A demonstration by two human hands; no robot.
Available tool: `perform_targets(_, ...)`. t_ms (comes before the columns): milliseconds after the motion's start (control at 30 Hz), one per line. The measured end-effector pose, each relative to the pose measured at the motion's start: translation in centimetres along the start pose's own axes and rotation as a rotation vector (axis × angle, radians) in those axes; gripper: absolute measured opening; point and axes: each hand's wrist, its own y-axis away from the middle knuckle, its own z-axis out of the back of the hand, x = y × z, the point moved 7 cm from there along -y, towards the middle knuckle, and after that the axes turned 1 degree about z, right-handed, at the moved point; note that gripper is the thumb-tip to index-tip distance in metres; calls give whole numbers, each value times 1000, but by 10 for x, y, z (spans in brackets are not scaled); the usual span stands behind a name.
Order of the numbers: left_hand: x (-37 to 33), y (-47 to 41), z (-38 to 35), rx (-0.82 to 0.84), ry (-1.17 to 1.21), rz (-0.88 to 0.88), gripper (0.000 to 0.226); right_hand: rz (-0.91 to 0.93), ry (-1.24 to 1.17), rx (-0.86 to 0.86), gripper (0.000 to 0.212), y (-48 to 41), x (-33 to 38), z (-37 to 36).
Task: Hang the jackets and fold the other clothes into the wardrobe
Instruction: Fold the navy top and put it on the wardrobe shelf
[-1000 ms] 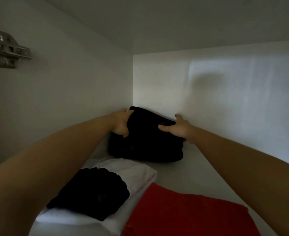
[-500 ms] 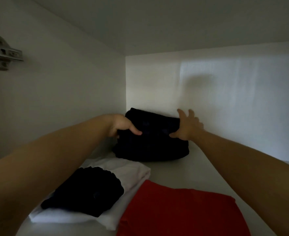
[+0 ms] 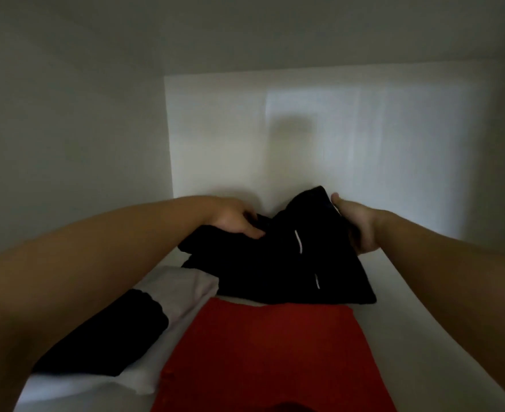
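- Head view: left hand (image 3: 239, 223) and right hand (image 3: 356, 228) are apart, each clamped on the black garment (image 3: 275, 266), which lies between them on the shelf (image 3: 399, 295).
- Left hand: fingers curl over the garment's far left edge with the thumb on top. Fabric bunches under the grip.
- Right hand: the thumb sits over the raised far right corner and the palm is against the cloth. The fingers are hidden behind it, so the depth of grip cannot be told.
- Position: the corner at the right hand is lifted off the shelf, close to the back wall (image 3: 364, 129). The near edge is down and meets the red cloth (image 3: 260, 355), on the near side of both hands.
- Also present: a white cloth (image 3: 182, 288) with a dark bundle (image 3: 105, 331) on it lies under the left forearm, just beside the red cloth.
- Handling, as judged: soft, limp and light, with no stiffness. The folded layers will likely sag and slip apart if raised by one corner.
- Hold, as judged: both side edges, pinched through all layers, or flat palms slid beneath.
- Risk: dragging the near edge may ruck the red cloth.
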Motion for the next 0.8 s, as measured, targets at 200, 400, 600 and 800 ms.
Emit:
perform_targets(200, -35, -18, -27, 162, -359, 5, 74, -107, 241, 57, 80, 12, -17, 1)
perform_targets(400, -10, -18, -29, 216, -393, 133, 85, -20, 490, 19, 21, -7, -19, -47)
perform_targets(600, 70, 1, -16, 301, -359, 246, 76, 192, 365, 105, 15, -29, -5, -121)
perform_targets(800, 118, 5, -13, 228, -222, 286, 85, 251, 494, 83, 47, -44, 0, -154)
